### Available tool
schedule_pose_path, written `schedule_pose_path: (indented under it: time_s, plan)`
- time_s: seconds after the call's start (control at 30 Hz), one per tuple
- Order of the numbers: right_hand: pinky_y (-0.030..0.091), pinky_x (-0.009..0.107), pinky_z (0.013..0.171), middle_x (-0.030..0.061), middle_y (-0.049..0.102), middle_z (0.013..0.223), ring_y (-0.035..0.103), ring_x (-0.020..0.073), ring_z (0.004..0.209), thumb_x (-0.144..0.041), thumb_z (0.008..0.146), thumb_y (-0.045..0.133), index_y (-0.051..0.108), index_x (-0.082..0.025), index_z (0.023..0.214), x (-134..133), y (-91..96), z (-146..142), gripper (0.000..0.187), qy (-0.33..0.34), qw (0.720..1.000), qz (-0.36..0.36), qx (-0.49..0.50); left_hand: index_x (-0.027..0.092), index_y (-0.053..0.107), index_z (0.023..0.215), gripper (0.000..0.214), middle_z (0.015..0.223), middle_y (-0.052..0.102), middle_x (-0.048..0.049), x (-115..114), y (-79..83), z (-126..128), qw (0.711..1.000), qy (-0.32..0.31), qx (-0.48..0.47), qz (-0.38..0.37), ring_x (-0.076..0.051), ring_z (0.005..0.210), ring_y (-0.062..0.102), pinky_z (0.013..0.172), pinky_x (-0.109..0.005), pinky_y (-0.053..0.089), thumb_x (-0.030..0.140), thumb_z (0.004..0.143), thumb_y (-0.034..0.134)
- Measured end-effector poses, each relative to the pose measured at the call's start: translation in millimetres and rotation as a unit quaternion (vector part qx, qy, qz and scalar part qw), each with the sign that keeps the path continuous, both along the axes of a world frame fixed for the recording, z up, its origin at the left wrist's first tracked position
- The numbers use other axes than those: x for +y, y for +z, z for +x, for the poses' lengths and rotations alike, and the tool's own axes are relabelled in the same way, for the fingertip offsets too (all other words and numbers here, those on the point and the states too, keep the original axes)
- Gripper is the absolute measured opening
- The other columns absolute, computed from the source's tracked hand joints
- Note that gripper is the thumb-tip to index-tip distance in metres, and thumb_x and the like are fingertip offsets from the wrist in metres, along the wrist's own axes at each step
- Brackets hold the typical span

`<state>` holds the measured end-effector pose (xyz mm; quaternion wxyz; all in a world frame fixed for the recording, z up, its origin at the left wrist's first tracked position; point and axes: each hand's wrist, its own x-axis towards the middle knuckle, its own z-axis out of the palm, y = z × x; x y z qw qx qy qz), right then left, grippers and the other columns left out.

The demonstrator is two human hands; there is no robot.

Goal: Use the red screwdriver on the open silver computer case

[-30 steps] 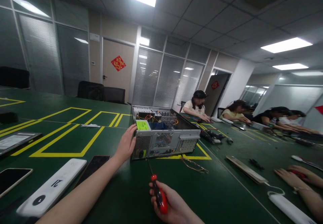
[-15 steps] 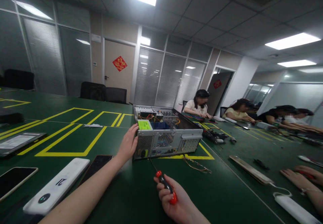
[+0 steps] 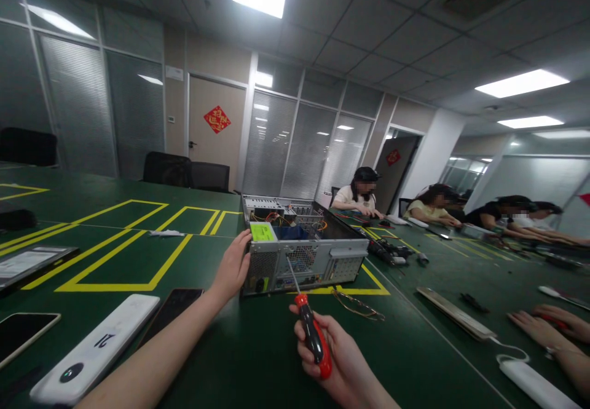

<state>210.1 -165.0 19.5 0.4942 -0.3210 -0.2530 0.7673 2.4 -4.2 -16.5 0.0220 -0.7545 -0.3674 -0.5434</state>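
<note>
An open computer case [image 3: 318, 264] lies on its side on the green table, its rear panel facing me. My left hand [image 3: 233, 266] grips its left rear corner, beside the power supply [image 3: 262, 232] with a bright green label. Wires and a blue part show inside the case; the rest of its interior is hidden from here. My right hand [image 3: 334, 350] is closed around the red and black handle of a screwdriver [image 3: 312, 335]. The metal shaft points up and away in front of the rear panel; whether the tip touches it I cannot tell.
Eyeglasses [image 3: 359, 304] lie right of the case. On the left are a white device marked 21 [image 3: 99, 347], phones and a hard drive [image 3: 34, 264]. Cables [image 3: 387, 250] lie beyond the case. A co-worker's hands [image 3: 544, 326] rest at right; several people sit farther back.
My right hand has tilted the screwdriver more upright, its tip moving from the case's lower edge up in front of the rear panel. My left hand stays on the case.
</note>
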Motion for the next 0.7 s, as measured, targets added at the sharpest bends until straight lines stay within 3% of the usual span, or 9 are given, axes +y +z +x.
schedule_pose_path:
  time_s: [0.7]
  plan:
    - [0.022,0.016,0.037,-0.0002,0.054,0.063,0.04,0.0061,0.042,-0.03,0.087,0.04,0.053,-0.012,0.107,10.2,5.6,0.3,0.03,0.016,1.0,-0.014,0.012,0.019,0.029,0.136,0.044,0.141,0.036,-0.0117,0.2,0.6,-0.3,1.0,0.006,0.01,0.005,-0.022,0.132,0.033,0.108,-0.045,0.03,0.025,0.092,0.031]
